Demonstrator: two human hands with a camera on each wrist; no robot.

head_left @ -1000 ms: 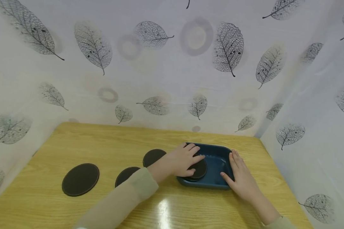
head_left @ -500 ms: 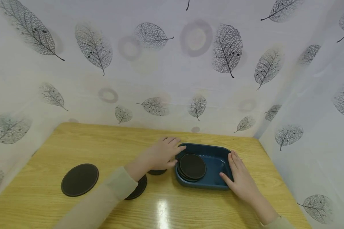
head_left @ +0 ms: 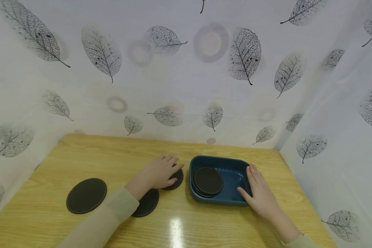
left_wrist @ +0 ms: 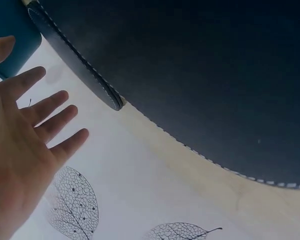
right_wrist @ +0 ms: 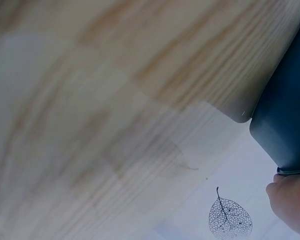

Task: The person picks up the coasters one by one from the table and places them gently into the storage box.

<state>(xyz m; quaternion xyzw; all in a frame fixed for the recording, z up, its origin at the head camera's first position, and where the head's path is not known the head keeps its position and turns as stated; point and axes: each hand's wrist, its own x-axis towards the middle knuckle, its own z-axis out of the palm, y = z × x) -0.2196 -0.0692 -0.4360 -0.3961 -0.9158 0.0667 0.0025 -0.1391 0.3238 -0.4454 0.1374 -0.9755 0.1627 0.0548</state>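
Note:
My left hand (head_left: 157, 173) is over a round black coaster (head_left: 177, 181) on the table, overlapping it in the head view. In the left wrist view, the left hand's fingers (left_wrist: 57, 107) are spread and nearly straight, and nothing is held between them. A second black coaster (head_left: 148, 204) lies partly under the left forearm. A stack of black coasters (head_left: 208, 180) sits in the left part of a deep blue rectangular tray (head_left: 234, 182). My right hand (head_left: 261, 193) holds the tray's right wall, thumb inside and fingers along the rim.
Another black coaster (head_left: 86, 195) lies alone to the left. All of this stands on a wooden table (head_left: 111, 151). A leaf-patterned white curtain (head_left: 173, 86) rises right behind the table and along its sides.
My left hand has left the coasters in the tray and moved left to over a coaster on the table. The right hand has stayed on the tray's right side.

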